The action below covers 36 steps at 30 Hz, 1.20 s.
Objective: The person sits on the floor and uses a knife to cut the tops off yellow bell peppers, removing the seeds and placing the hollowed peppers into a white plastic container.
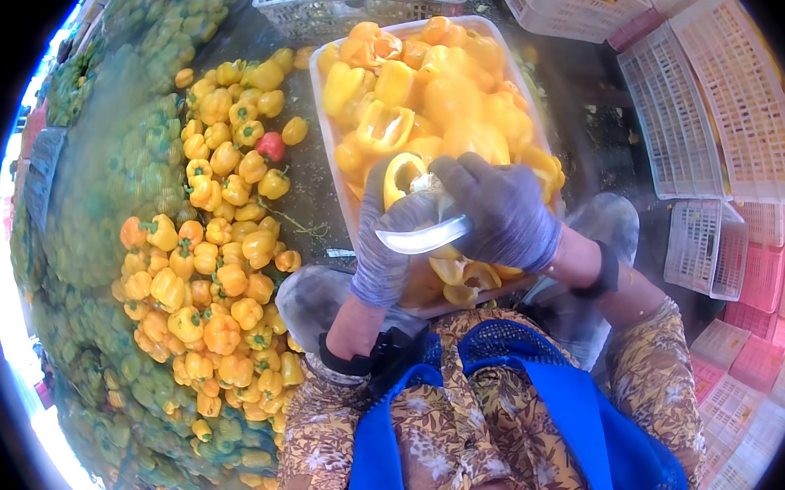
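Note:
My gloved left hand (386,222) grips a yellow bell pepper (396,171) whose opened end faces up and away from me. At its opening sits a pale core with seeds (424,183), against the fingers of my gloved right hand (500,206). That same hand holds a knife with a short curved blade (425,235), which points left across my left palm; its handle is hidden in the fist. Below both hands stands a pale plastic crate (322,109), heaped with cut and hollowed yellow peppers (386,125). A few cut pieces (464,278) lie at its near end.
Whole yellow peppers (220,327) are piled on the floor at left, one red pepper (270,146) among them. Beyond are stacked green net sacks (128,159) of peppers. Another crate (360,10) holds trimmings ahead. White and pink crates (672,110) stand stacked along the right.

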### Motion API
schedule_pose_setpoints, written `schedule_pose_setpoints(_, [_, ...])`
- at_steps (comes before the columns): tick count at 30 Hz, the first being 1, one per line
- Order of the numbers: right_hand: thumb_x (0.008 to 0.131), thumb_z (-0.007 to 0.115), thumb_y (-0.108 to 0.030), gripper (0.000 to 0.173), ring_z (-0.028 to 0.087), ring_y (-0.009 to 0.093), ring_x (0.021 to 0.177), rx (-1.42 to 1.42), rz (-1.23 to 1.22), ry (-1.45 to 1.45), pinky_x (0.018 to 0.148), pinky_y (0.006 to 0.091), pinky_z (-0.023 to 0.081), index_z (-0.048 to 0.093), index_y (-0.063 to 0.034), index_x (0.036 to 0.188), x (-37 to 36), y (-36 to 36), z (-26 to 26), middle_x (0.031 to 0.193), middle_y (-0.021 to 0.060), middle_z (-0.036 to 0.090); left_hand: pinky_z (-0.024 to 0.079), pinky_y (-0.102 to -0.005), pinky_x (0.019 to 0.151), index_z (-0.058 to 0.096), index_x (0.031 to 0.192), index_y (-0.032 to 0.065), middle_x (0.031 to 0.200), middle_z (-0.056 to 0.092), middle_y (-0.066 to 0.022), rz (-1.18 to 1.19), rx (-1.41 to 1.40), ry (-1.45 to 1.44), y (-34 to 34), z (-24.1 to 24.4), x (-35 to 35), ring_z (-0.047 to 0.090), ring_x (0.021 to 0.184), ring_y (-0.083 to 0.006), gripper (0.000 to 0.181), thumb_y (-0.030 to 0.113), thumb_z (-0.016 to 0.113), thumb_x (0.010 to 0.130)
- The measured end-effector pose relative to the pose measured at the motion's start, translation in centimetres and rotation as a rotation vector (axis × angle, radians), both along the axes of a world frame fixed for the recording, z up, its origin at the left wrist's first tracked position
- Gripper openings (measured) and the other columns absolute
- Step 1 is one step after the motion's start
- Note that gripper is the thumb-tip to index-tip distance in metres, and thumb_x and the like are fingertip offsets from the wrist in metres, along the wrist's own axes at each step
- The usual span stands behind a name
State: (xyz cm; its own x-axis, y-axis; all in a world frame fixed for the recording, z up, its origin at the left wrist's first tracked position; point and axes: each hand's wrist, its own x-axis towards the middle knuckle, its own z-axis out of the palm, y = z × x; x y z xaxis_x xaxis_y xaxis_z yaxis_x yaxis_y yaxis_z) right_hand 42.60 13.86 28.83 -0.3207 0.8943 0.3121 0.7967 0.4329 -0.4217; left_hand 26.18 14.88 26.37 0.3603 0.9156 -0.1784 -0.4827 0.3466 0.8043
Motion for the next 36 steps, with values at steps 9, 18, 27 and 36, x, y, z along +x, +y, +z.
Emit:
schedule_pose_setpoints(9, [0.069, 0.074, -0.019, 0.045, 0.062, 0.032, 0.067, -0.022, -0.055, 0.255, 0.058, 0.04, 0.05, 0.059, -0.0046, 0.109, 0.0, 4.4, -0.3, 0.078, 0.0126, 0.061, 0.052, -0.0322, 0.083, 0.05, 0.122, 0.0007, 0.106, 0.059, -0.0104, 0.113, -0.247, -0.115, 1.8, 1.9, 0.2, 0.061, 0.095, -0.0195, 0.042, 0.018, 0.059, 0.085])
schedule_pose_setpoints(18, [0.081, 0.072, -0.027, 0.033, 0.06, 0.021, 0.063, -0.008, -0.122, 0.171, 0.055, 0.0327, 0.046, 0.063, -0.0048, 0.104, 5.9, 18.2, 5.9, 0.073, 0.0108, 0.063, 0.053, -0.0351, 0.084, 0.052, 0.121, 0.0023, 0.103, 0.062, -0.0124, 0.042, 0.172, 0.373, 11.0, 3.5, -4.2, 0.063, 0.095, -0.0223, 0.051, 0.025, 0.07, 0.079])
schedule_pose_setpoints(27, [0.083, 0.069, -0.023, 0.03, 0.066, 0.018, 0.076, 0.087, -0.202, 0.19, 0.069, 0.0291, 0.051, 0.064, -0.0084, 0.109, 8.8, 17.1, 3.3, 0.09, 0.0118, 0.07, 0.039, -0.0421, 0.102, 0.044, 0.136, 0.0063, 0.137, 0.047, -0.0163, -0.221, 1.144, 1.607, 16.7, -4.3, -3.2, 0.046, 0.125, -0.033, 0.067, 0.037, 0.067, 0.081])
schedule_pose_setpoints(36, [0.084, 0.069, -0.014, 0.027, 0.063, 0.009, 0.078, -0.234, -0.204, 0.318, 0.071, 0.0242, 0.051, 0.066, -0.0058, 0.11, 10.2, 14.3, -0.3, 0.091, 0.0067, 0.071, 0.022, -0.0451, 0.112, 0.04, 0.142, 0.0148, 0.146, 0.039, -0.0067, -0.152, 1.146, 1.644, 17.1, -8.5, -1.9, 0.031, 0.137, -0.0317, 0.063, 0.031, 0.059, 0.085])
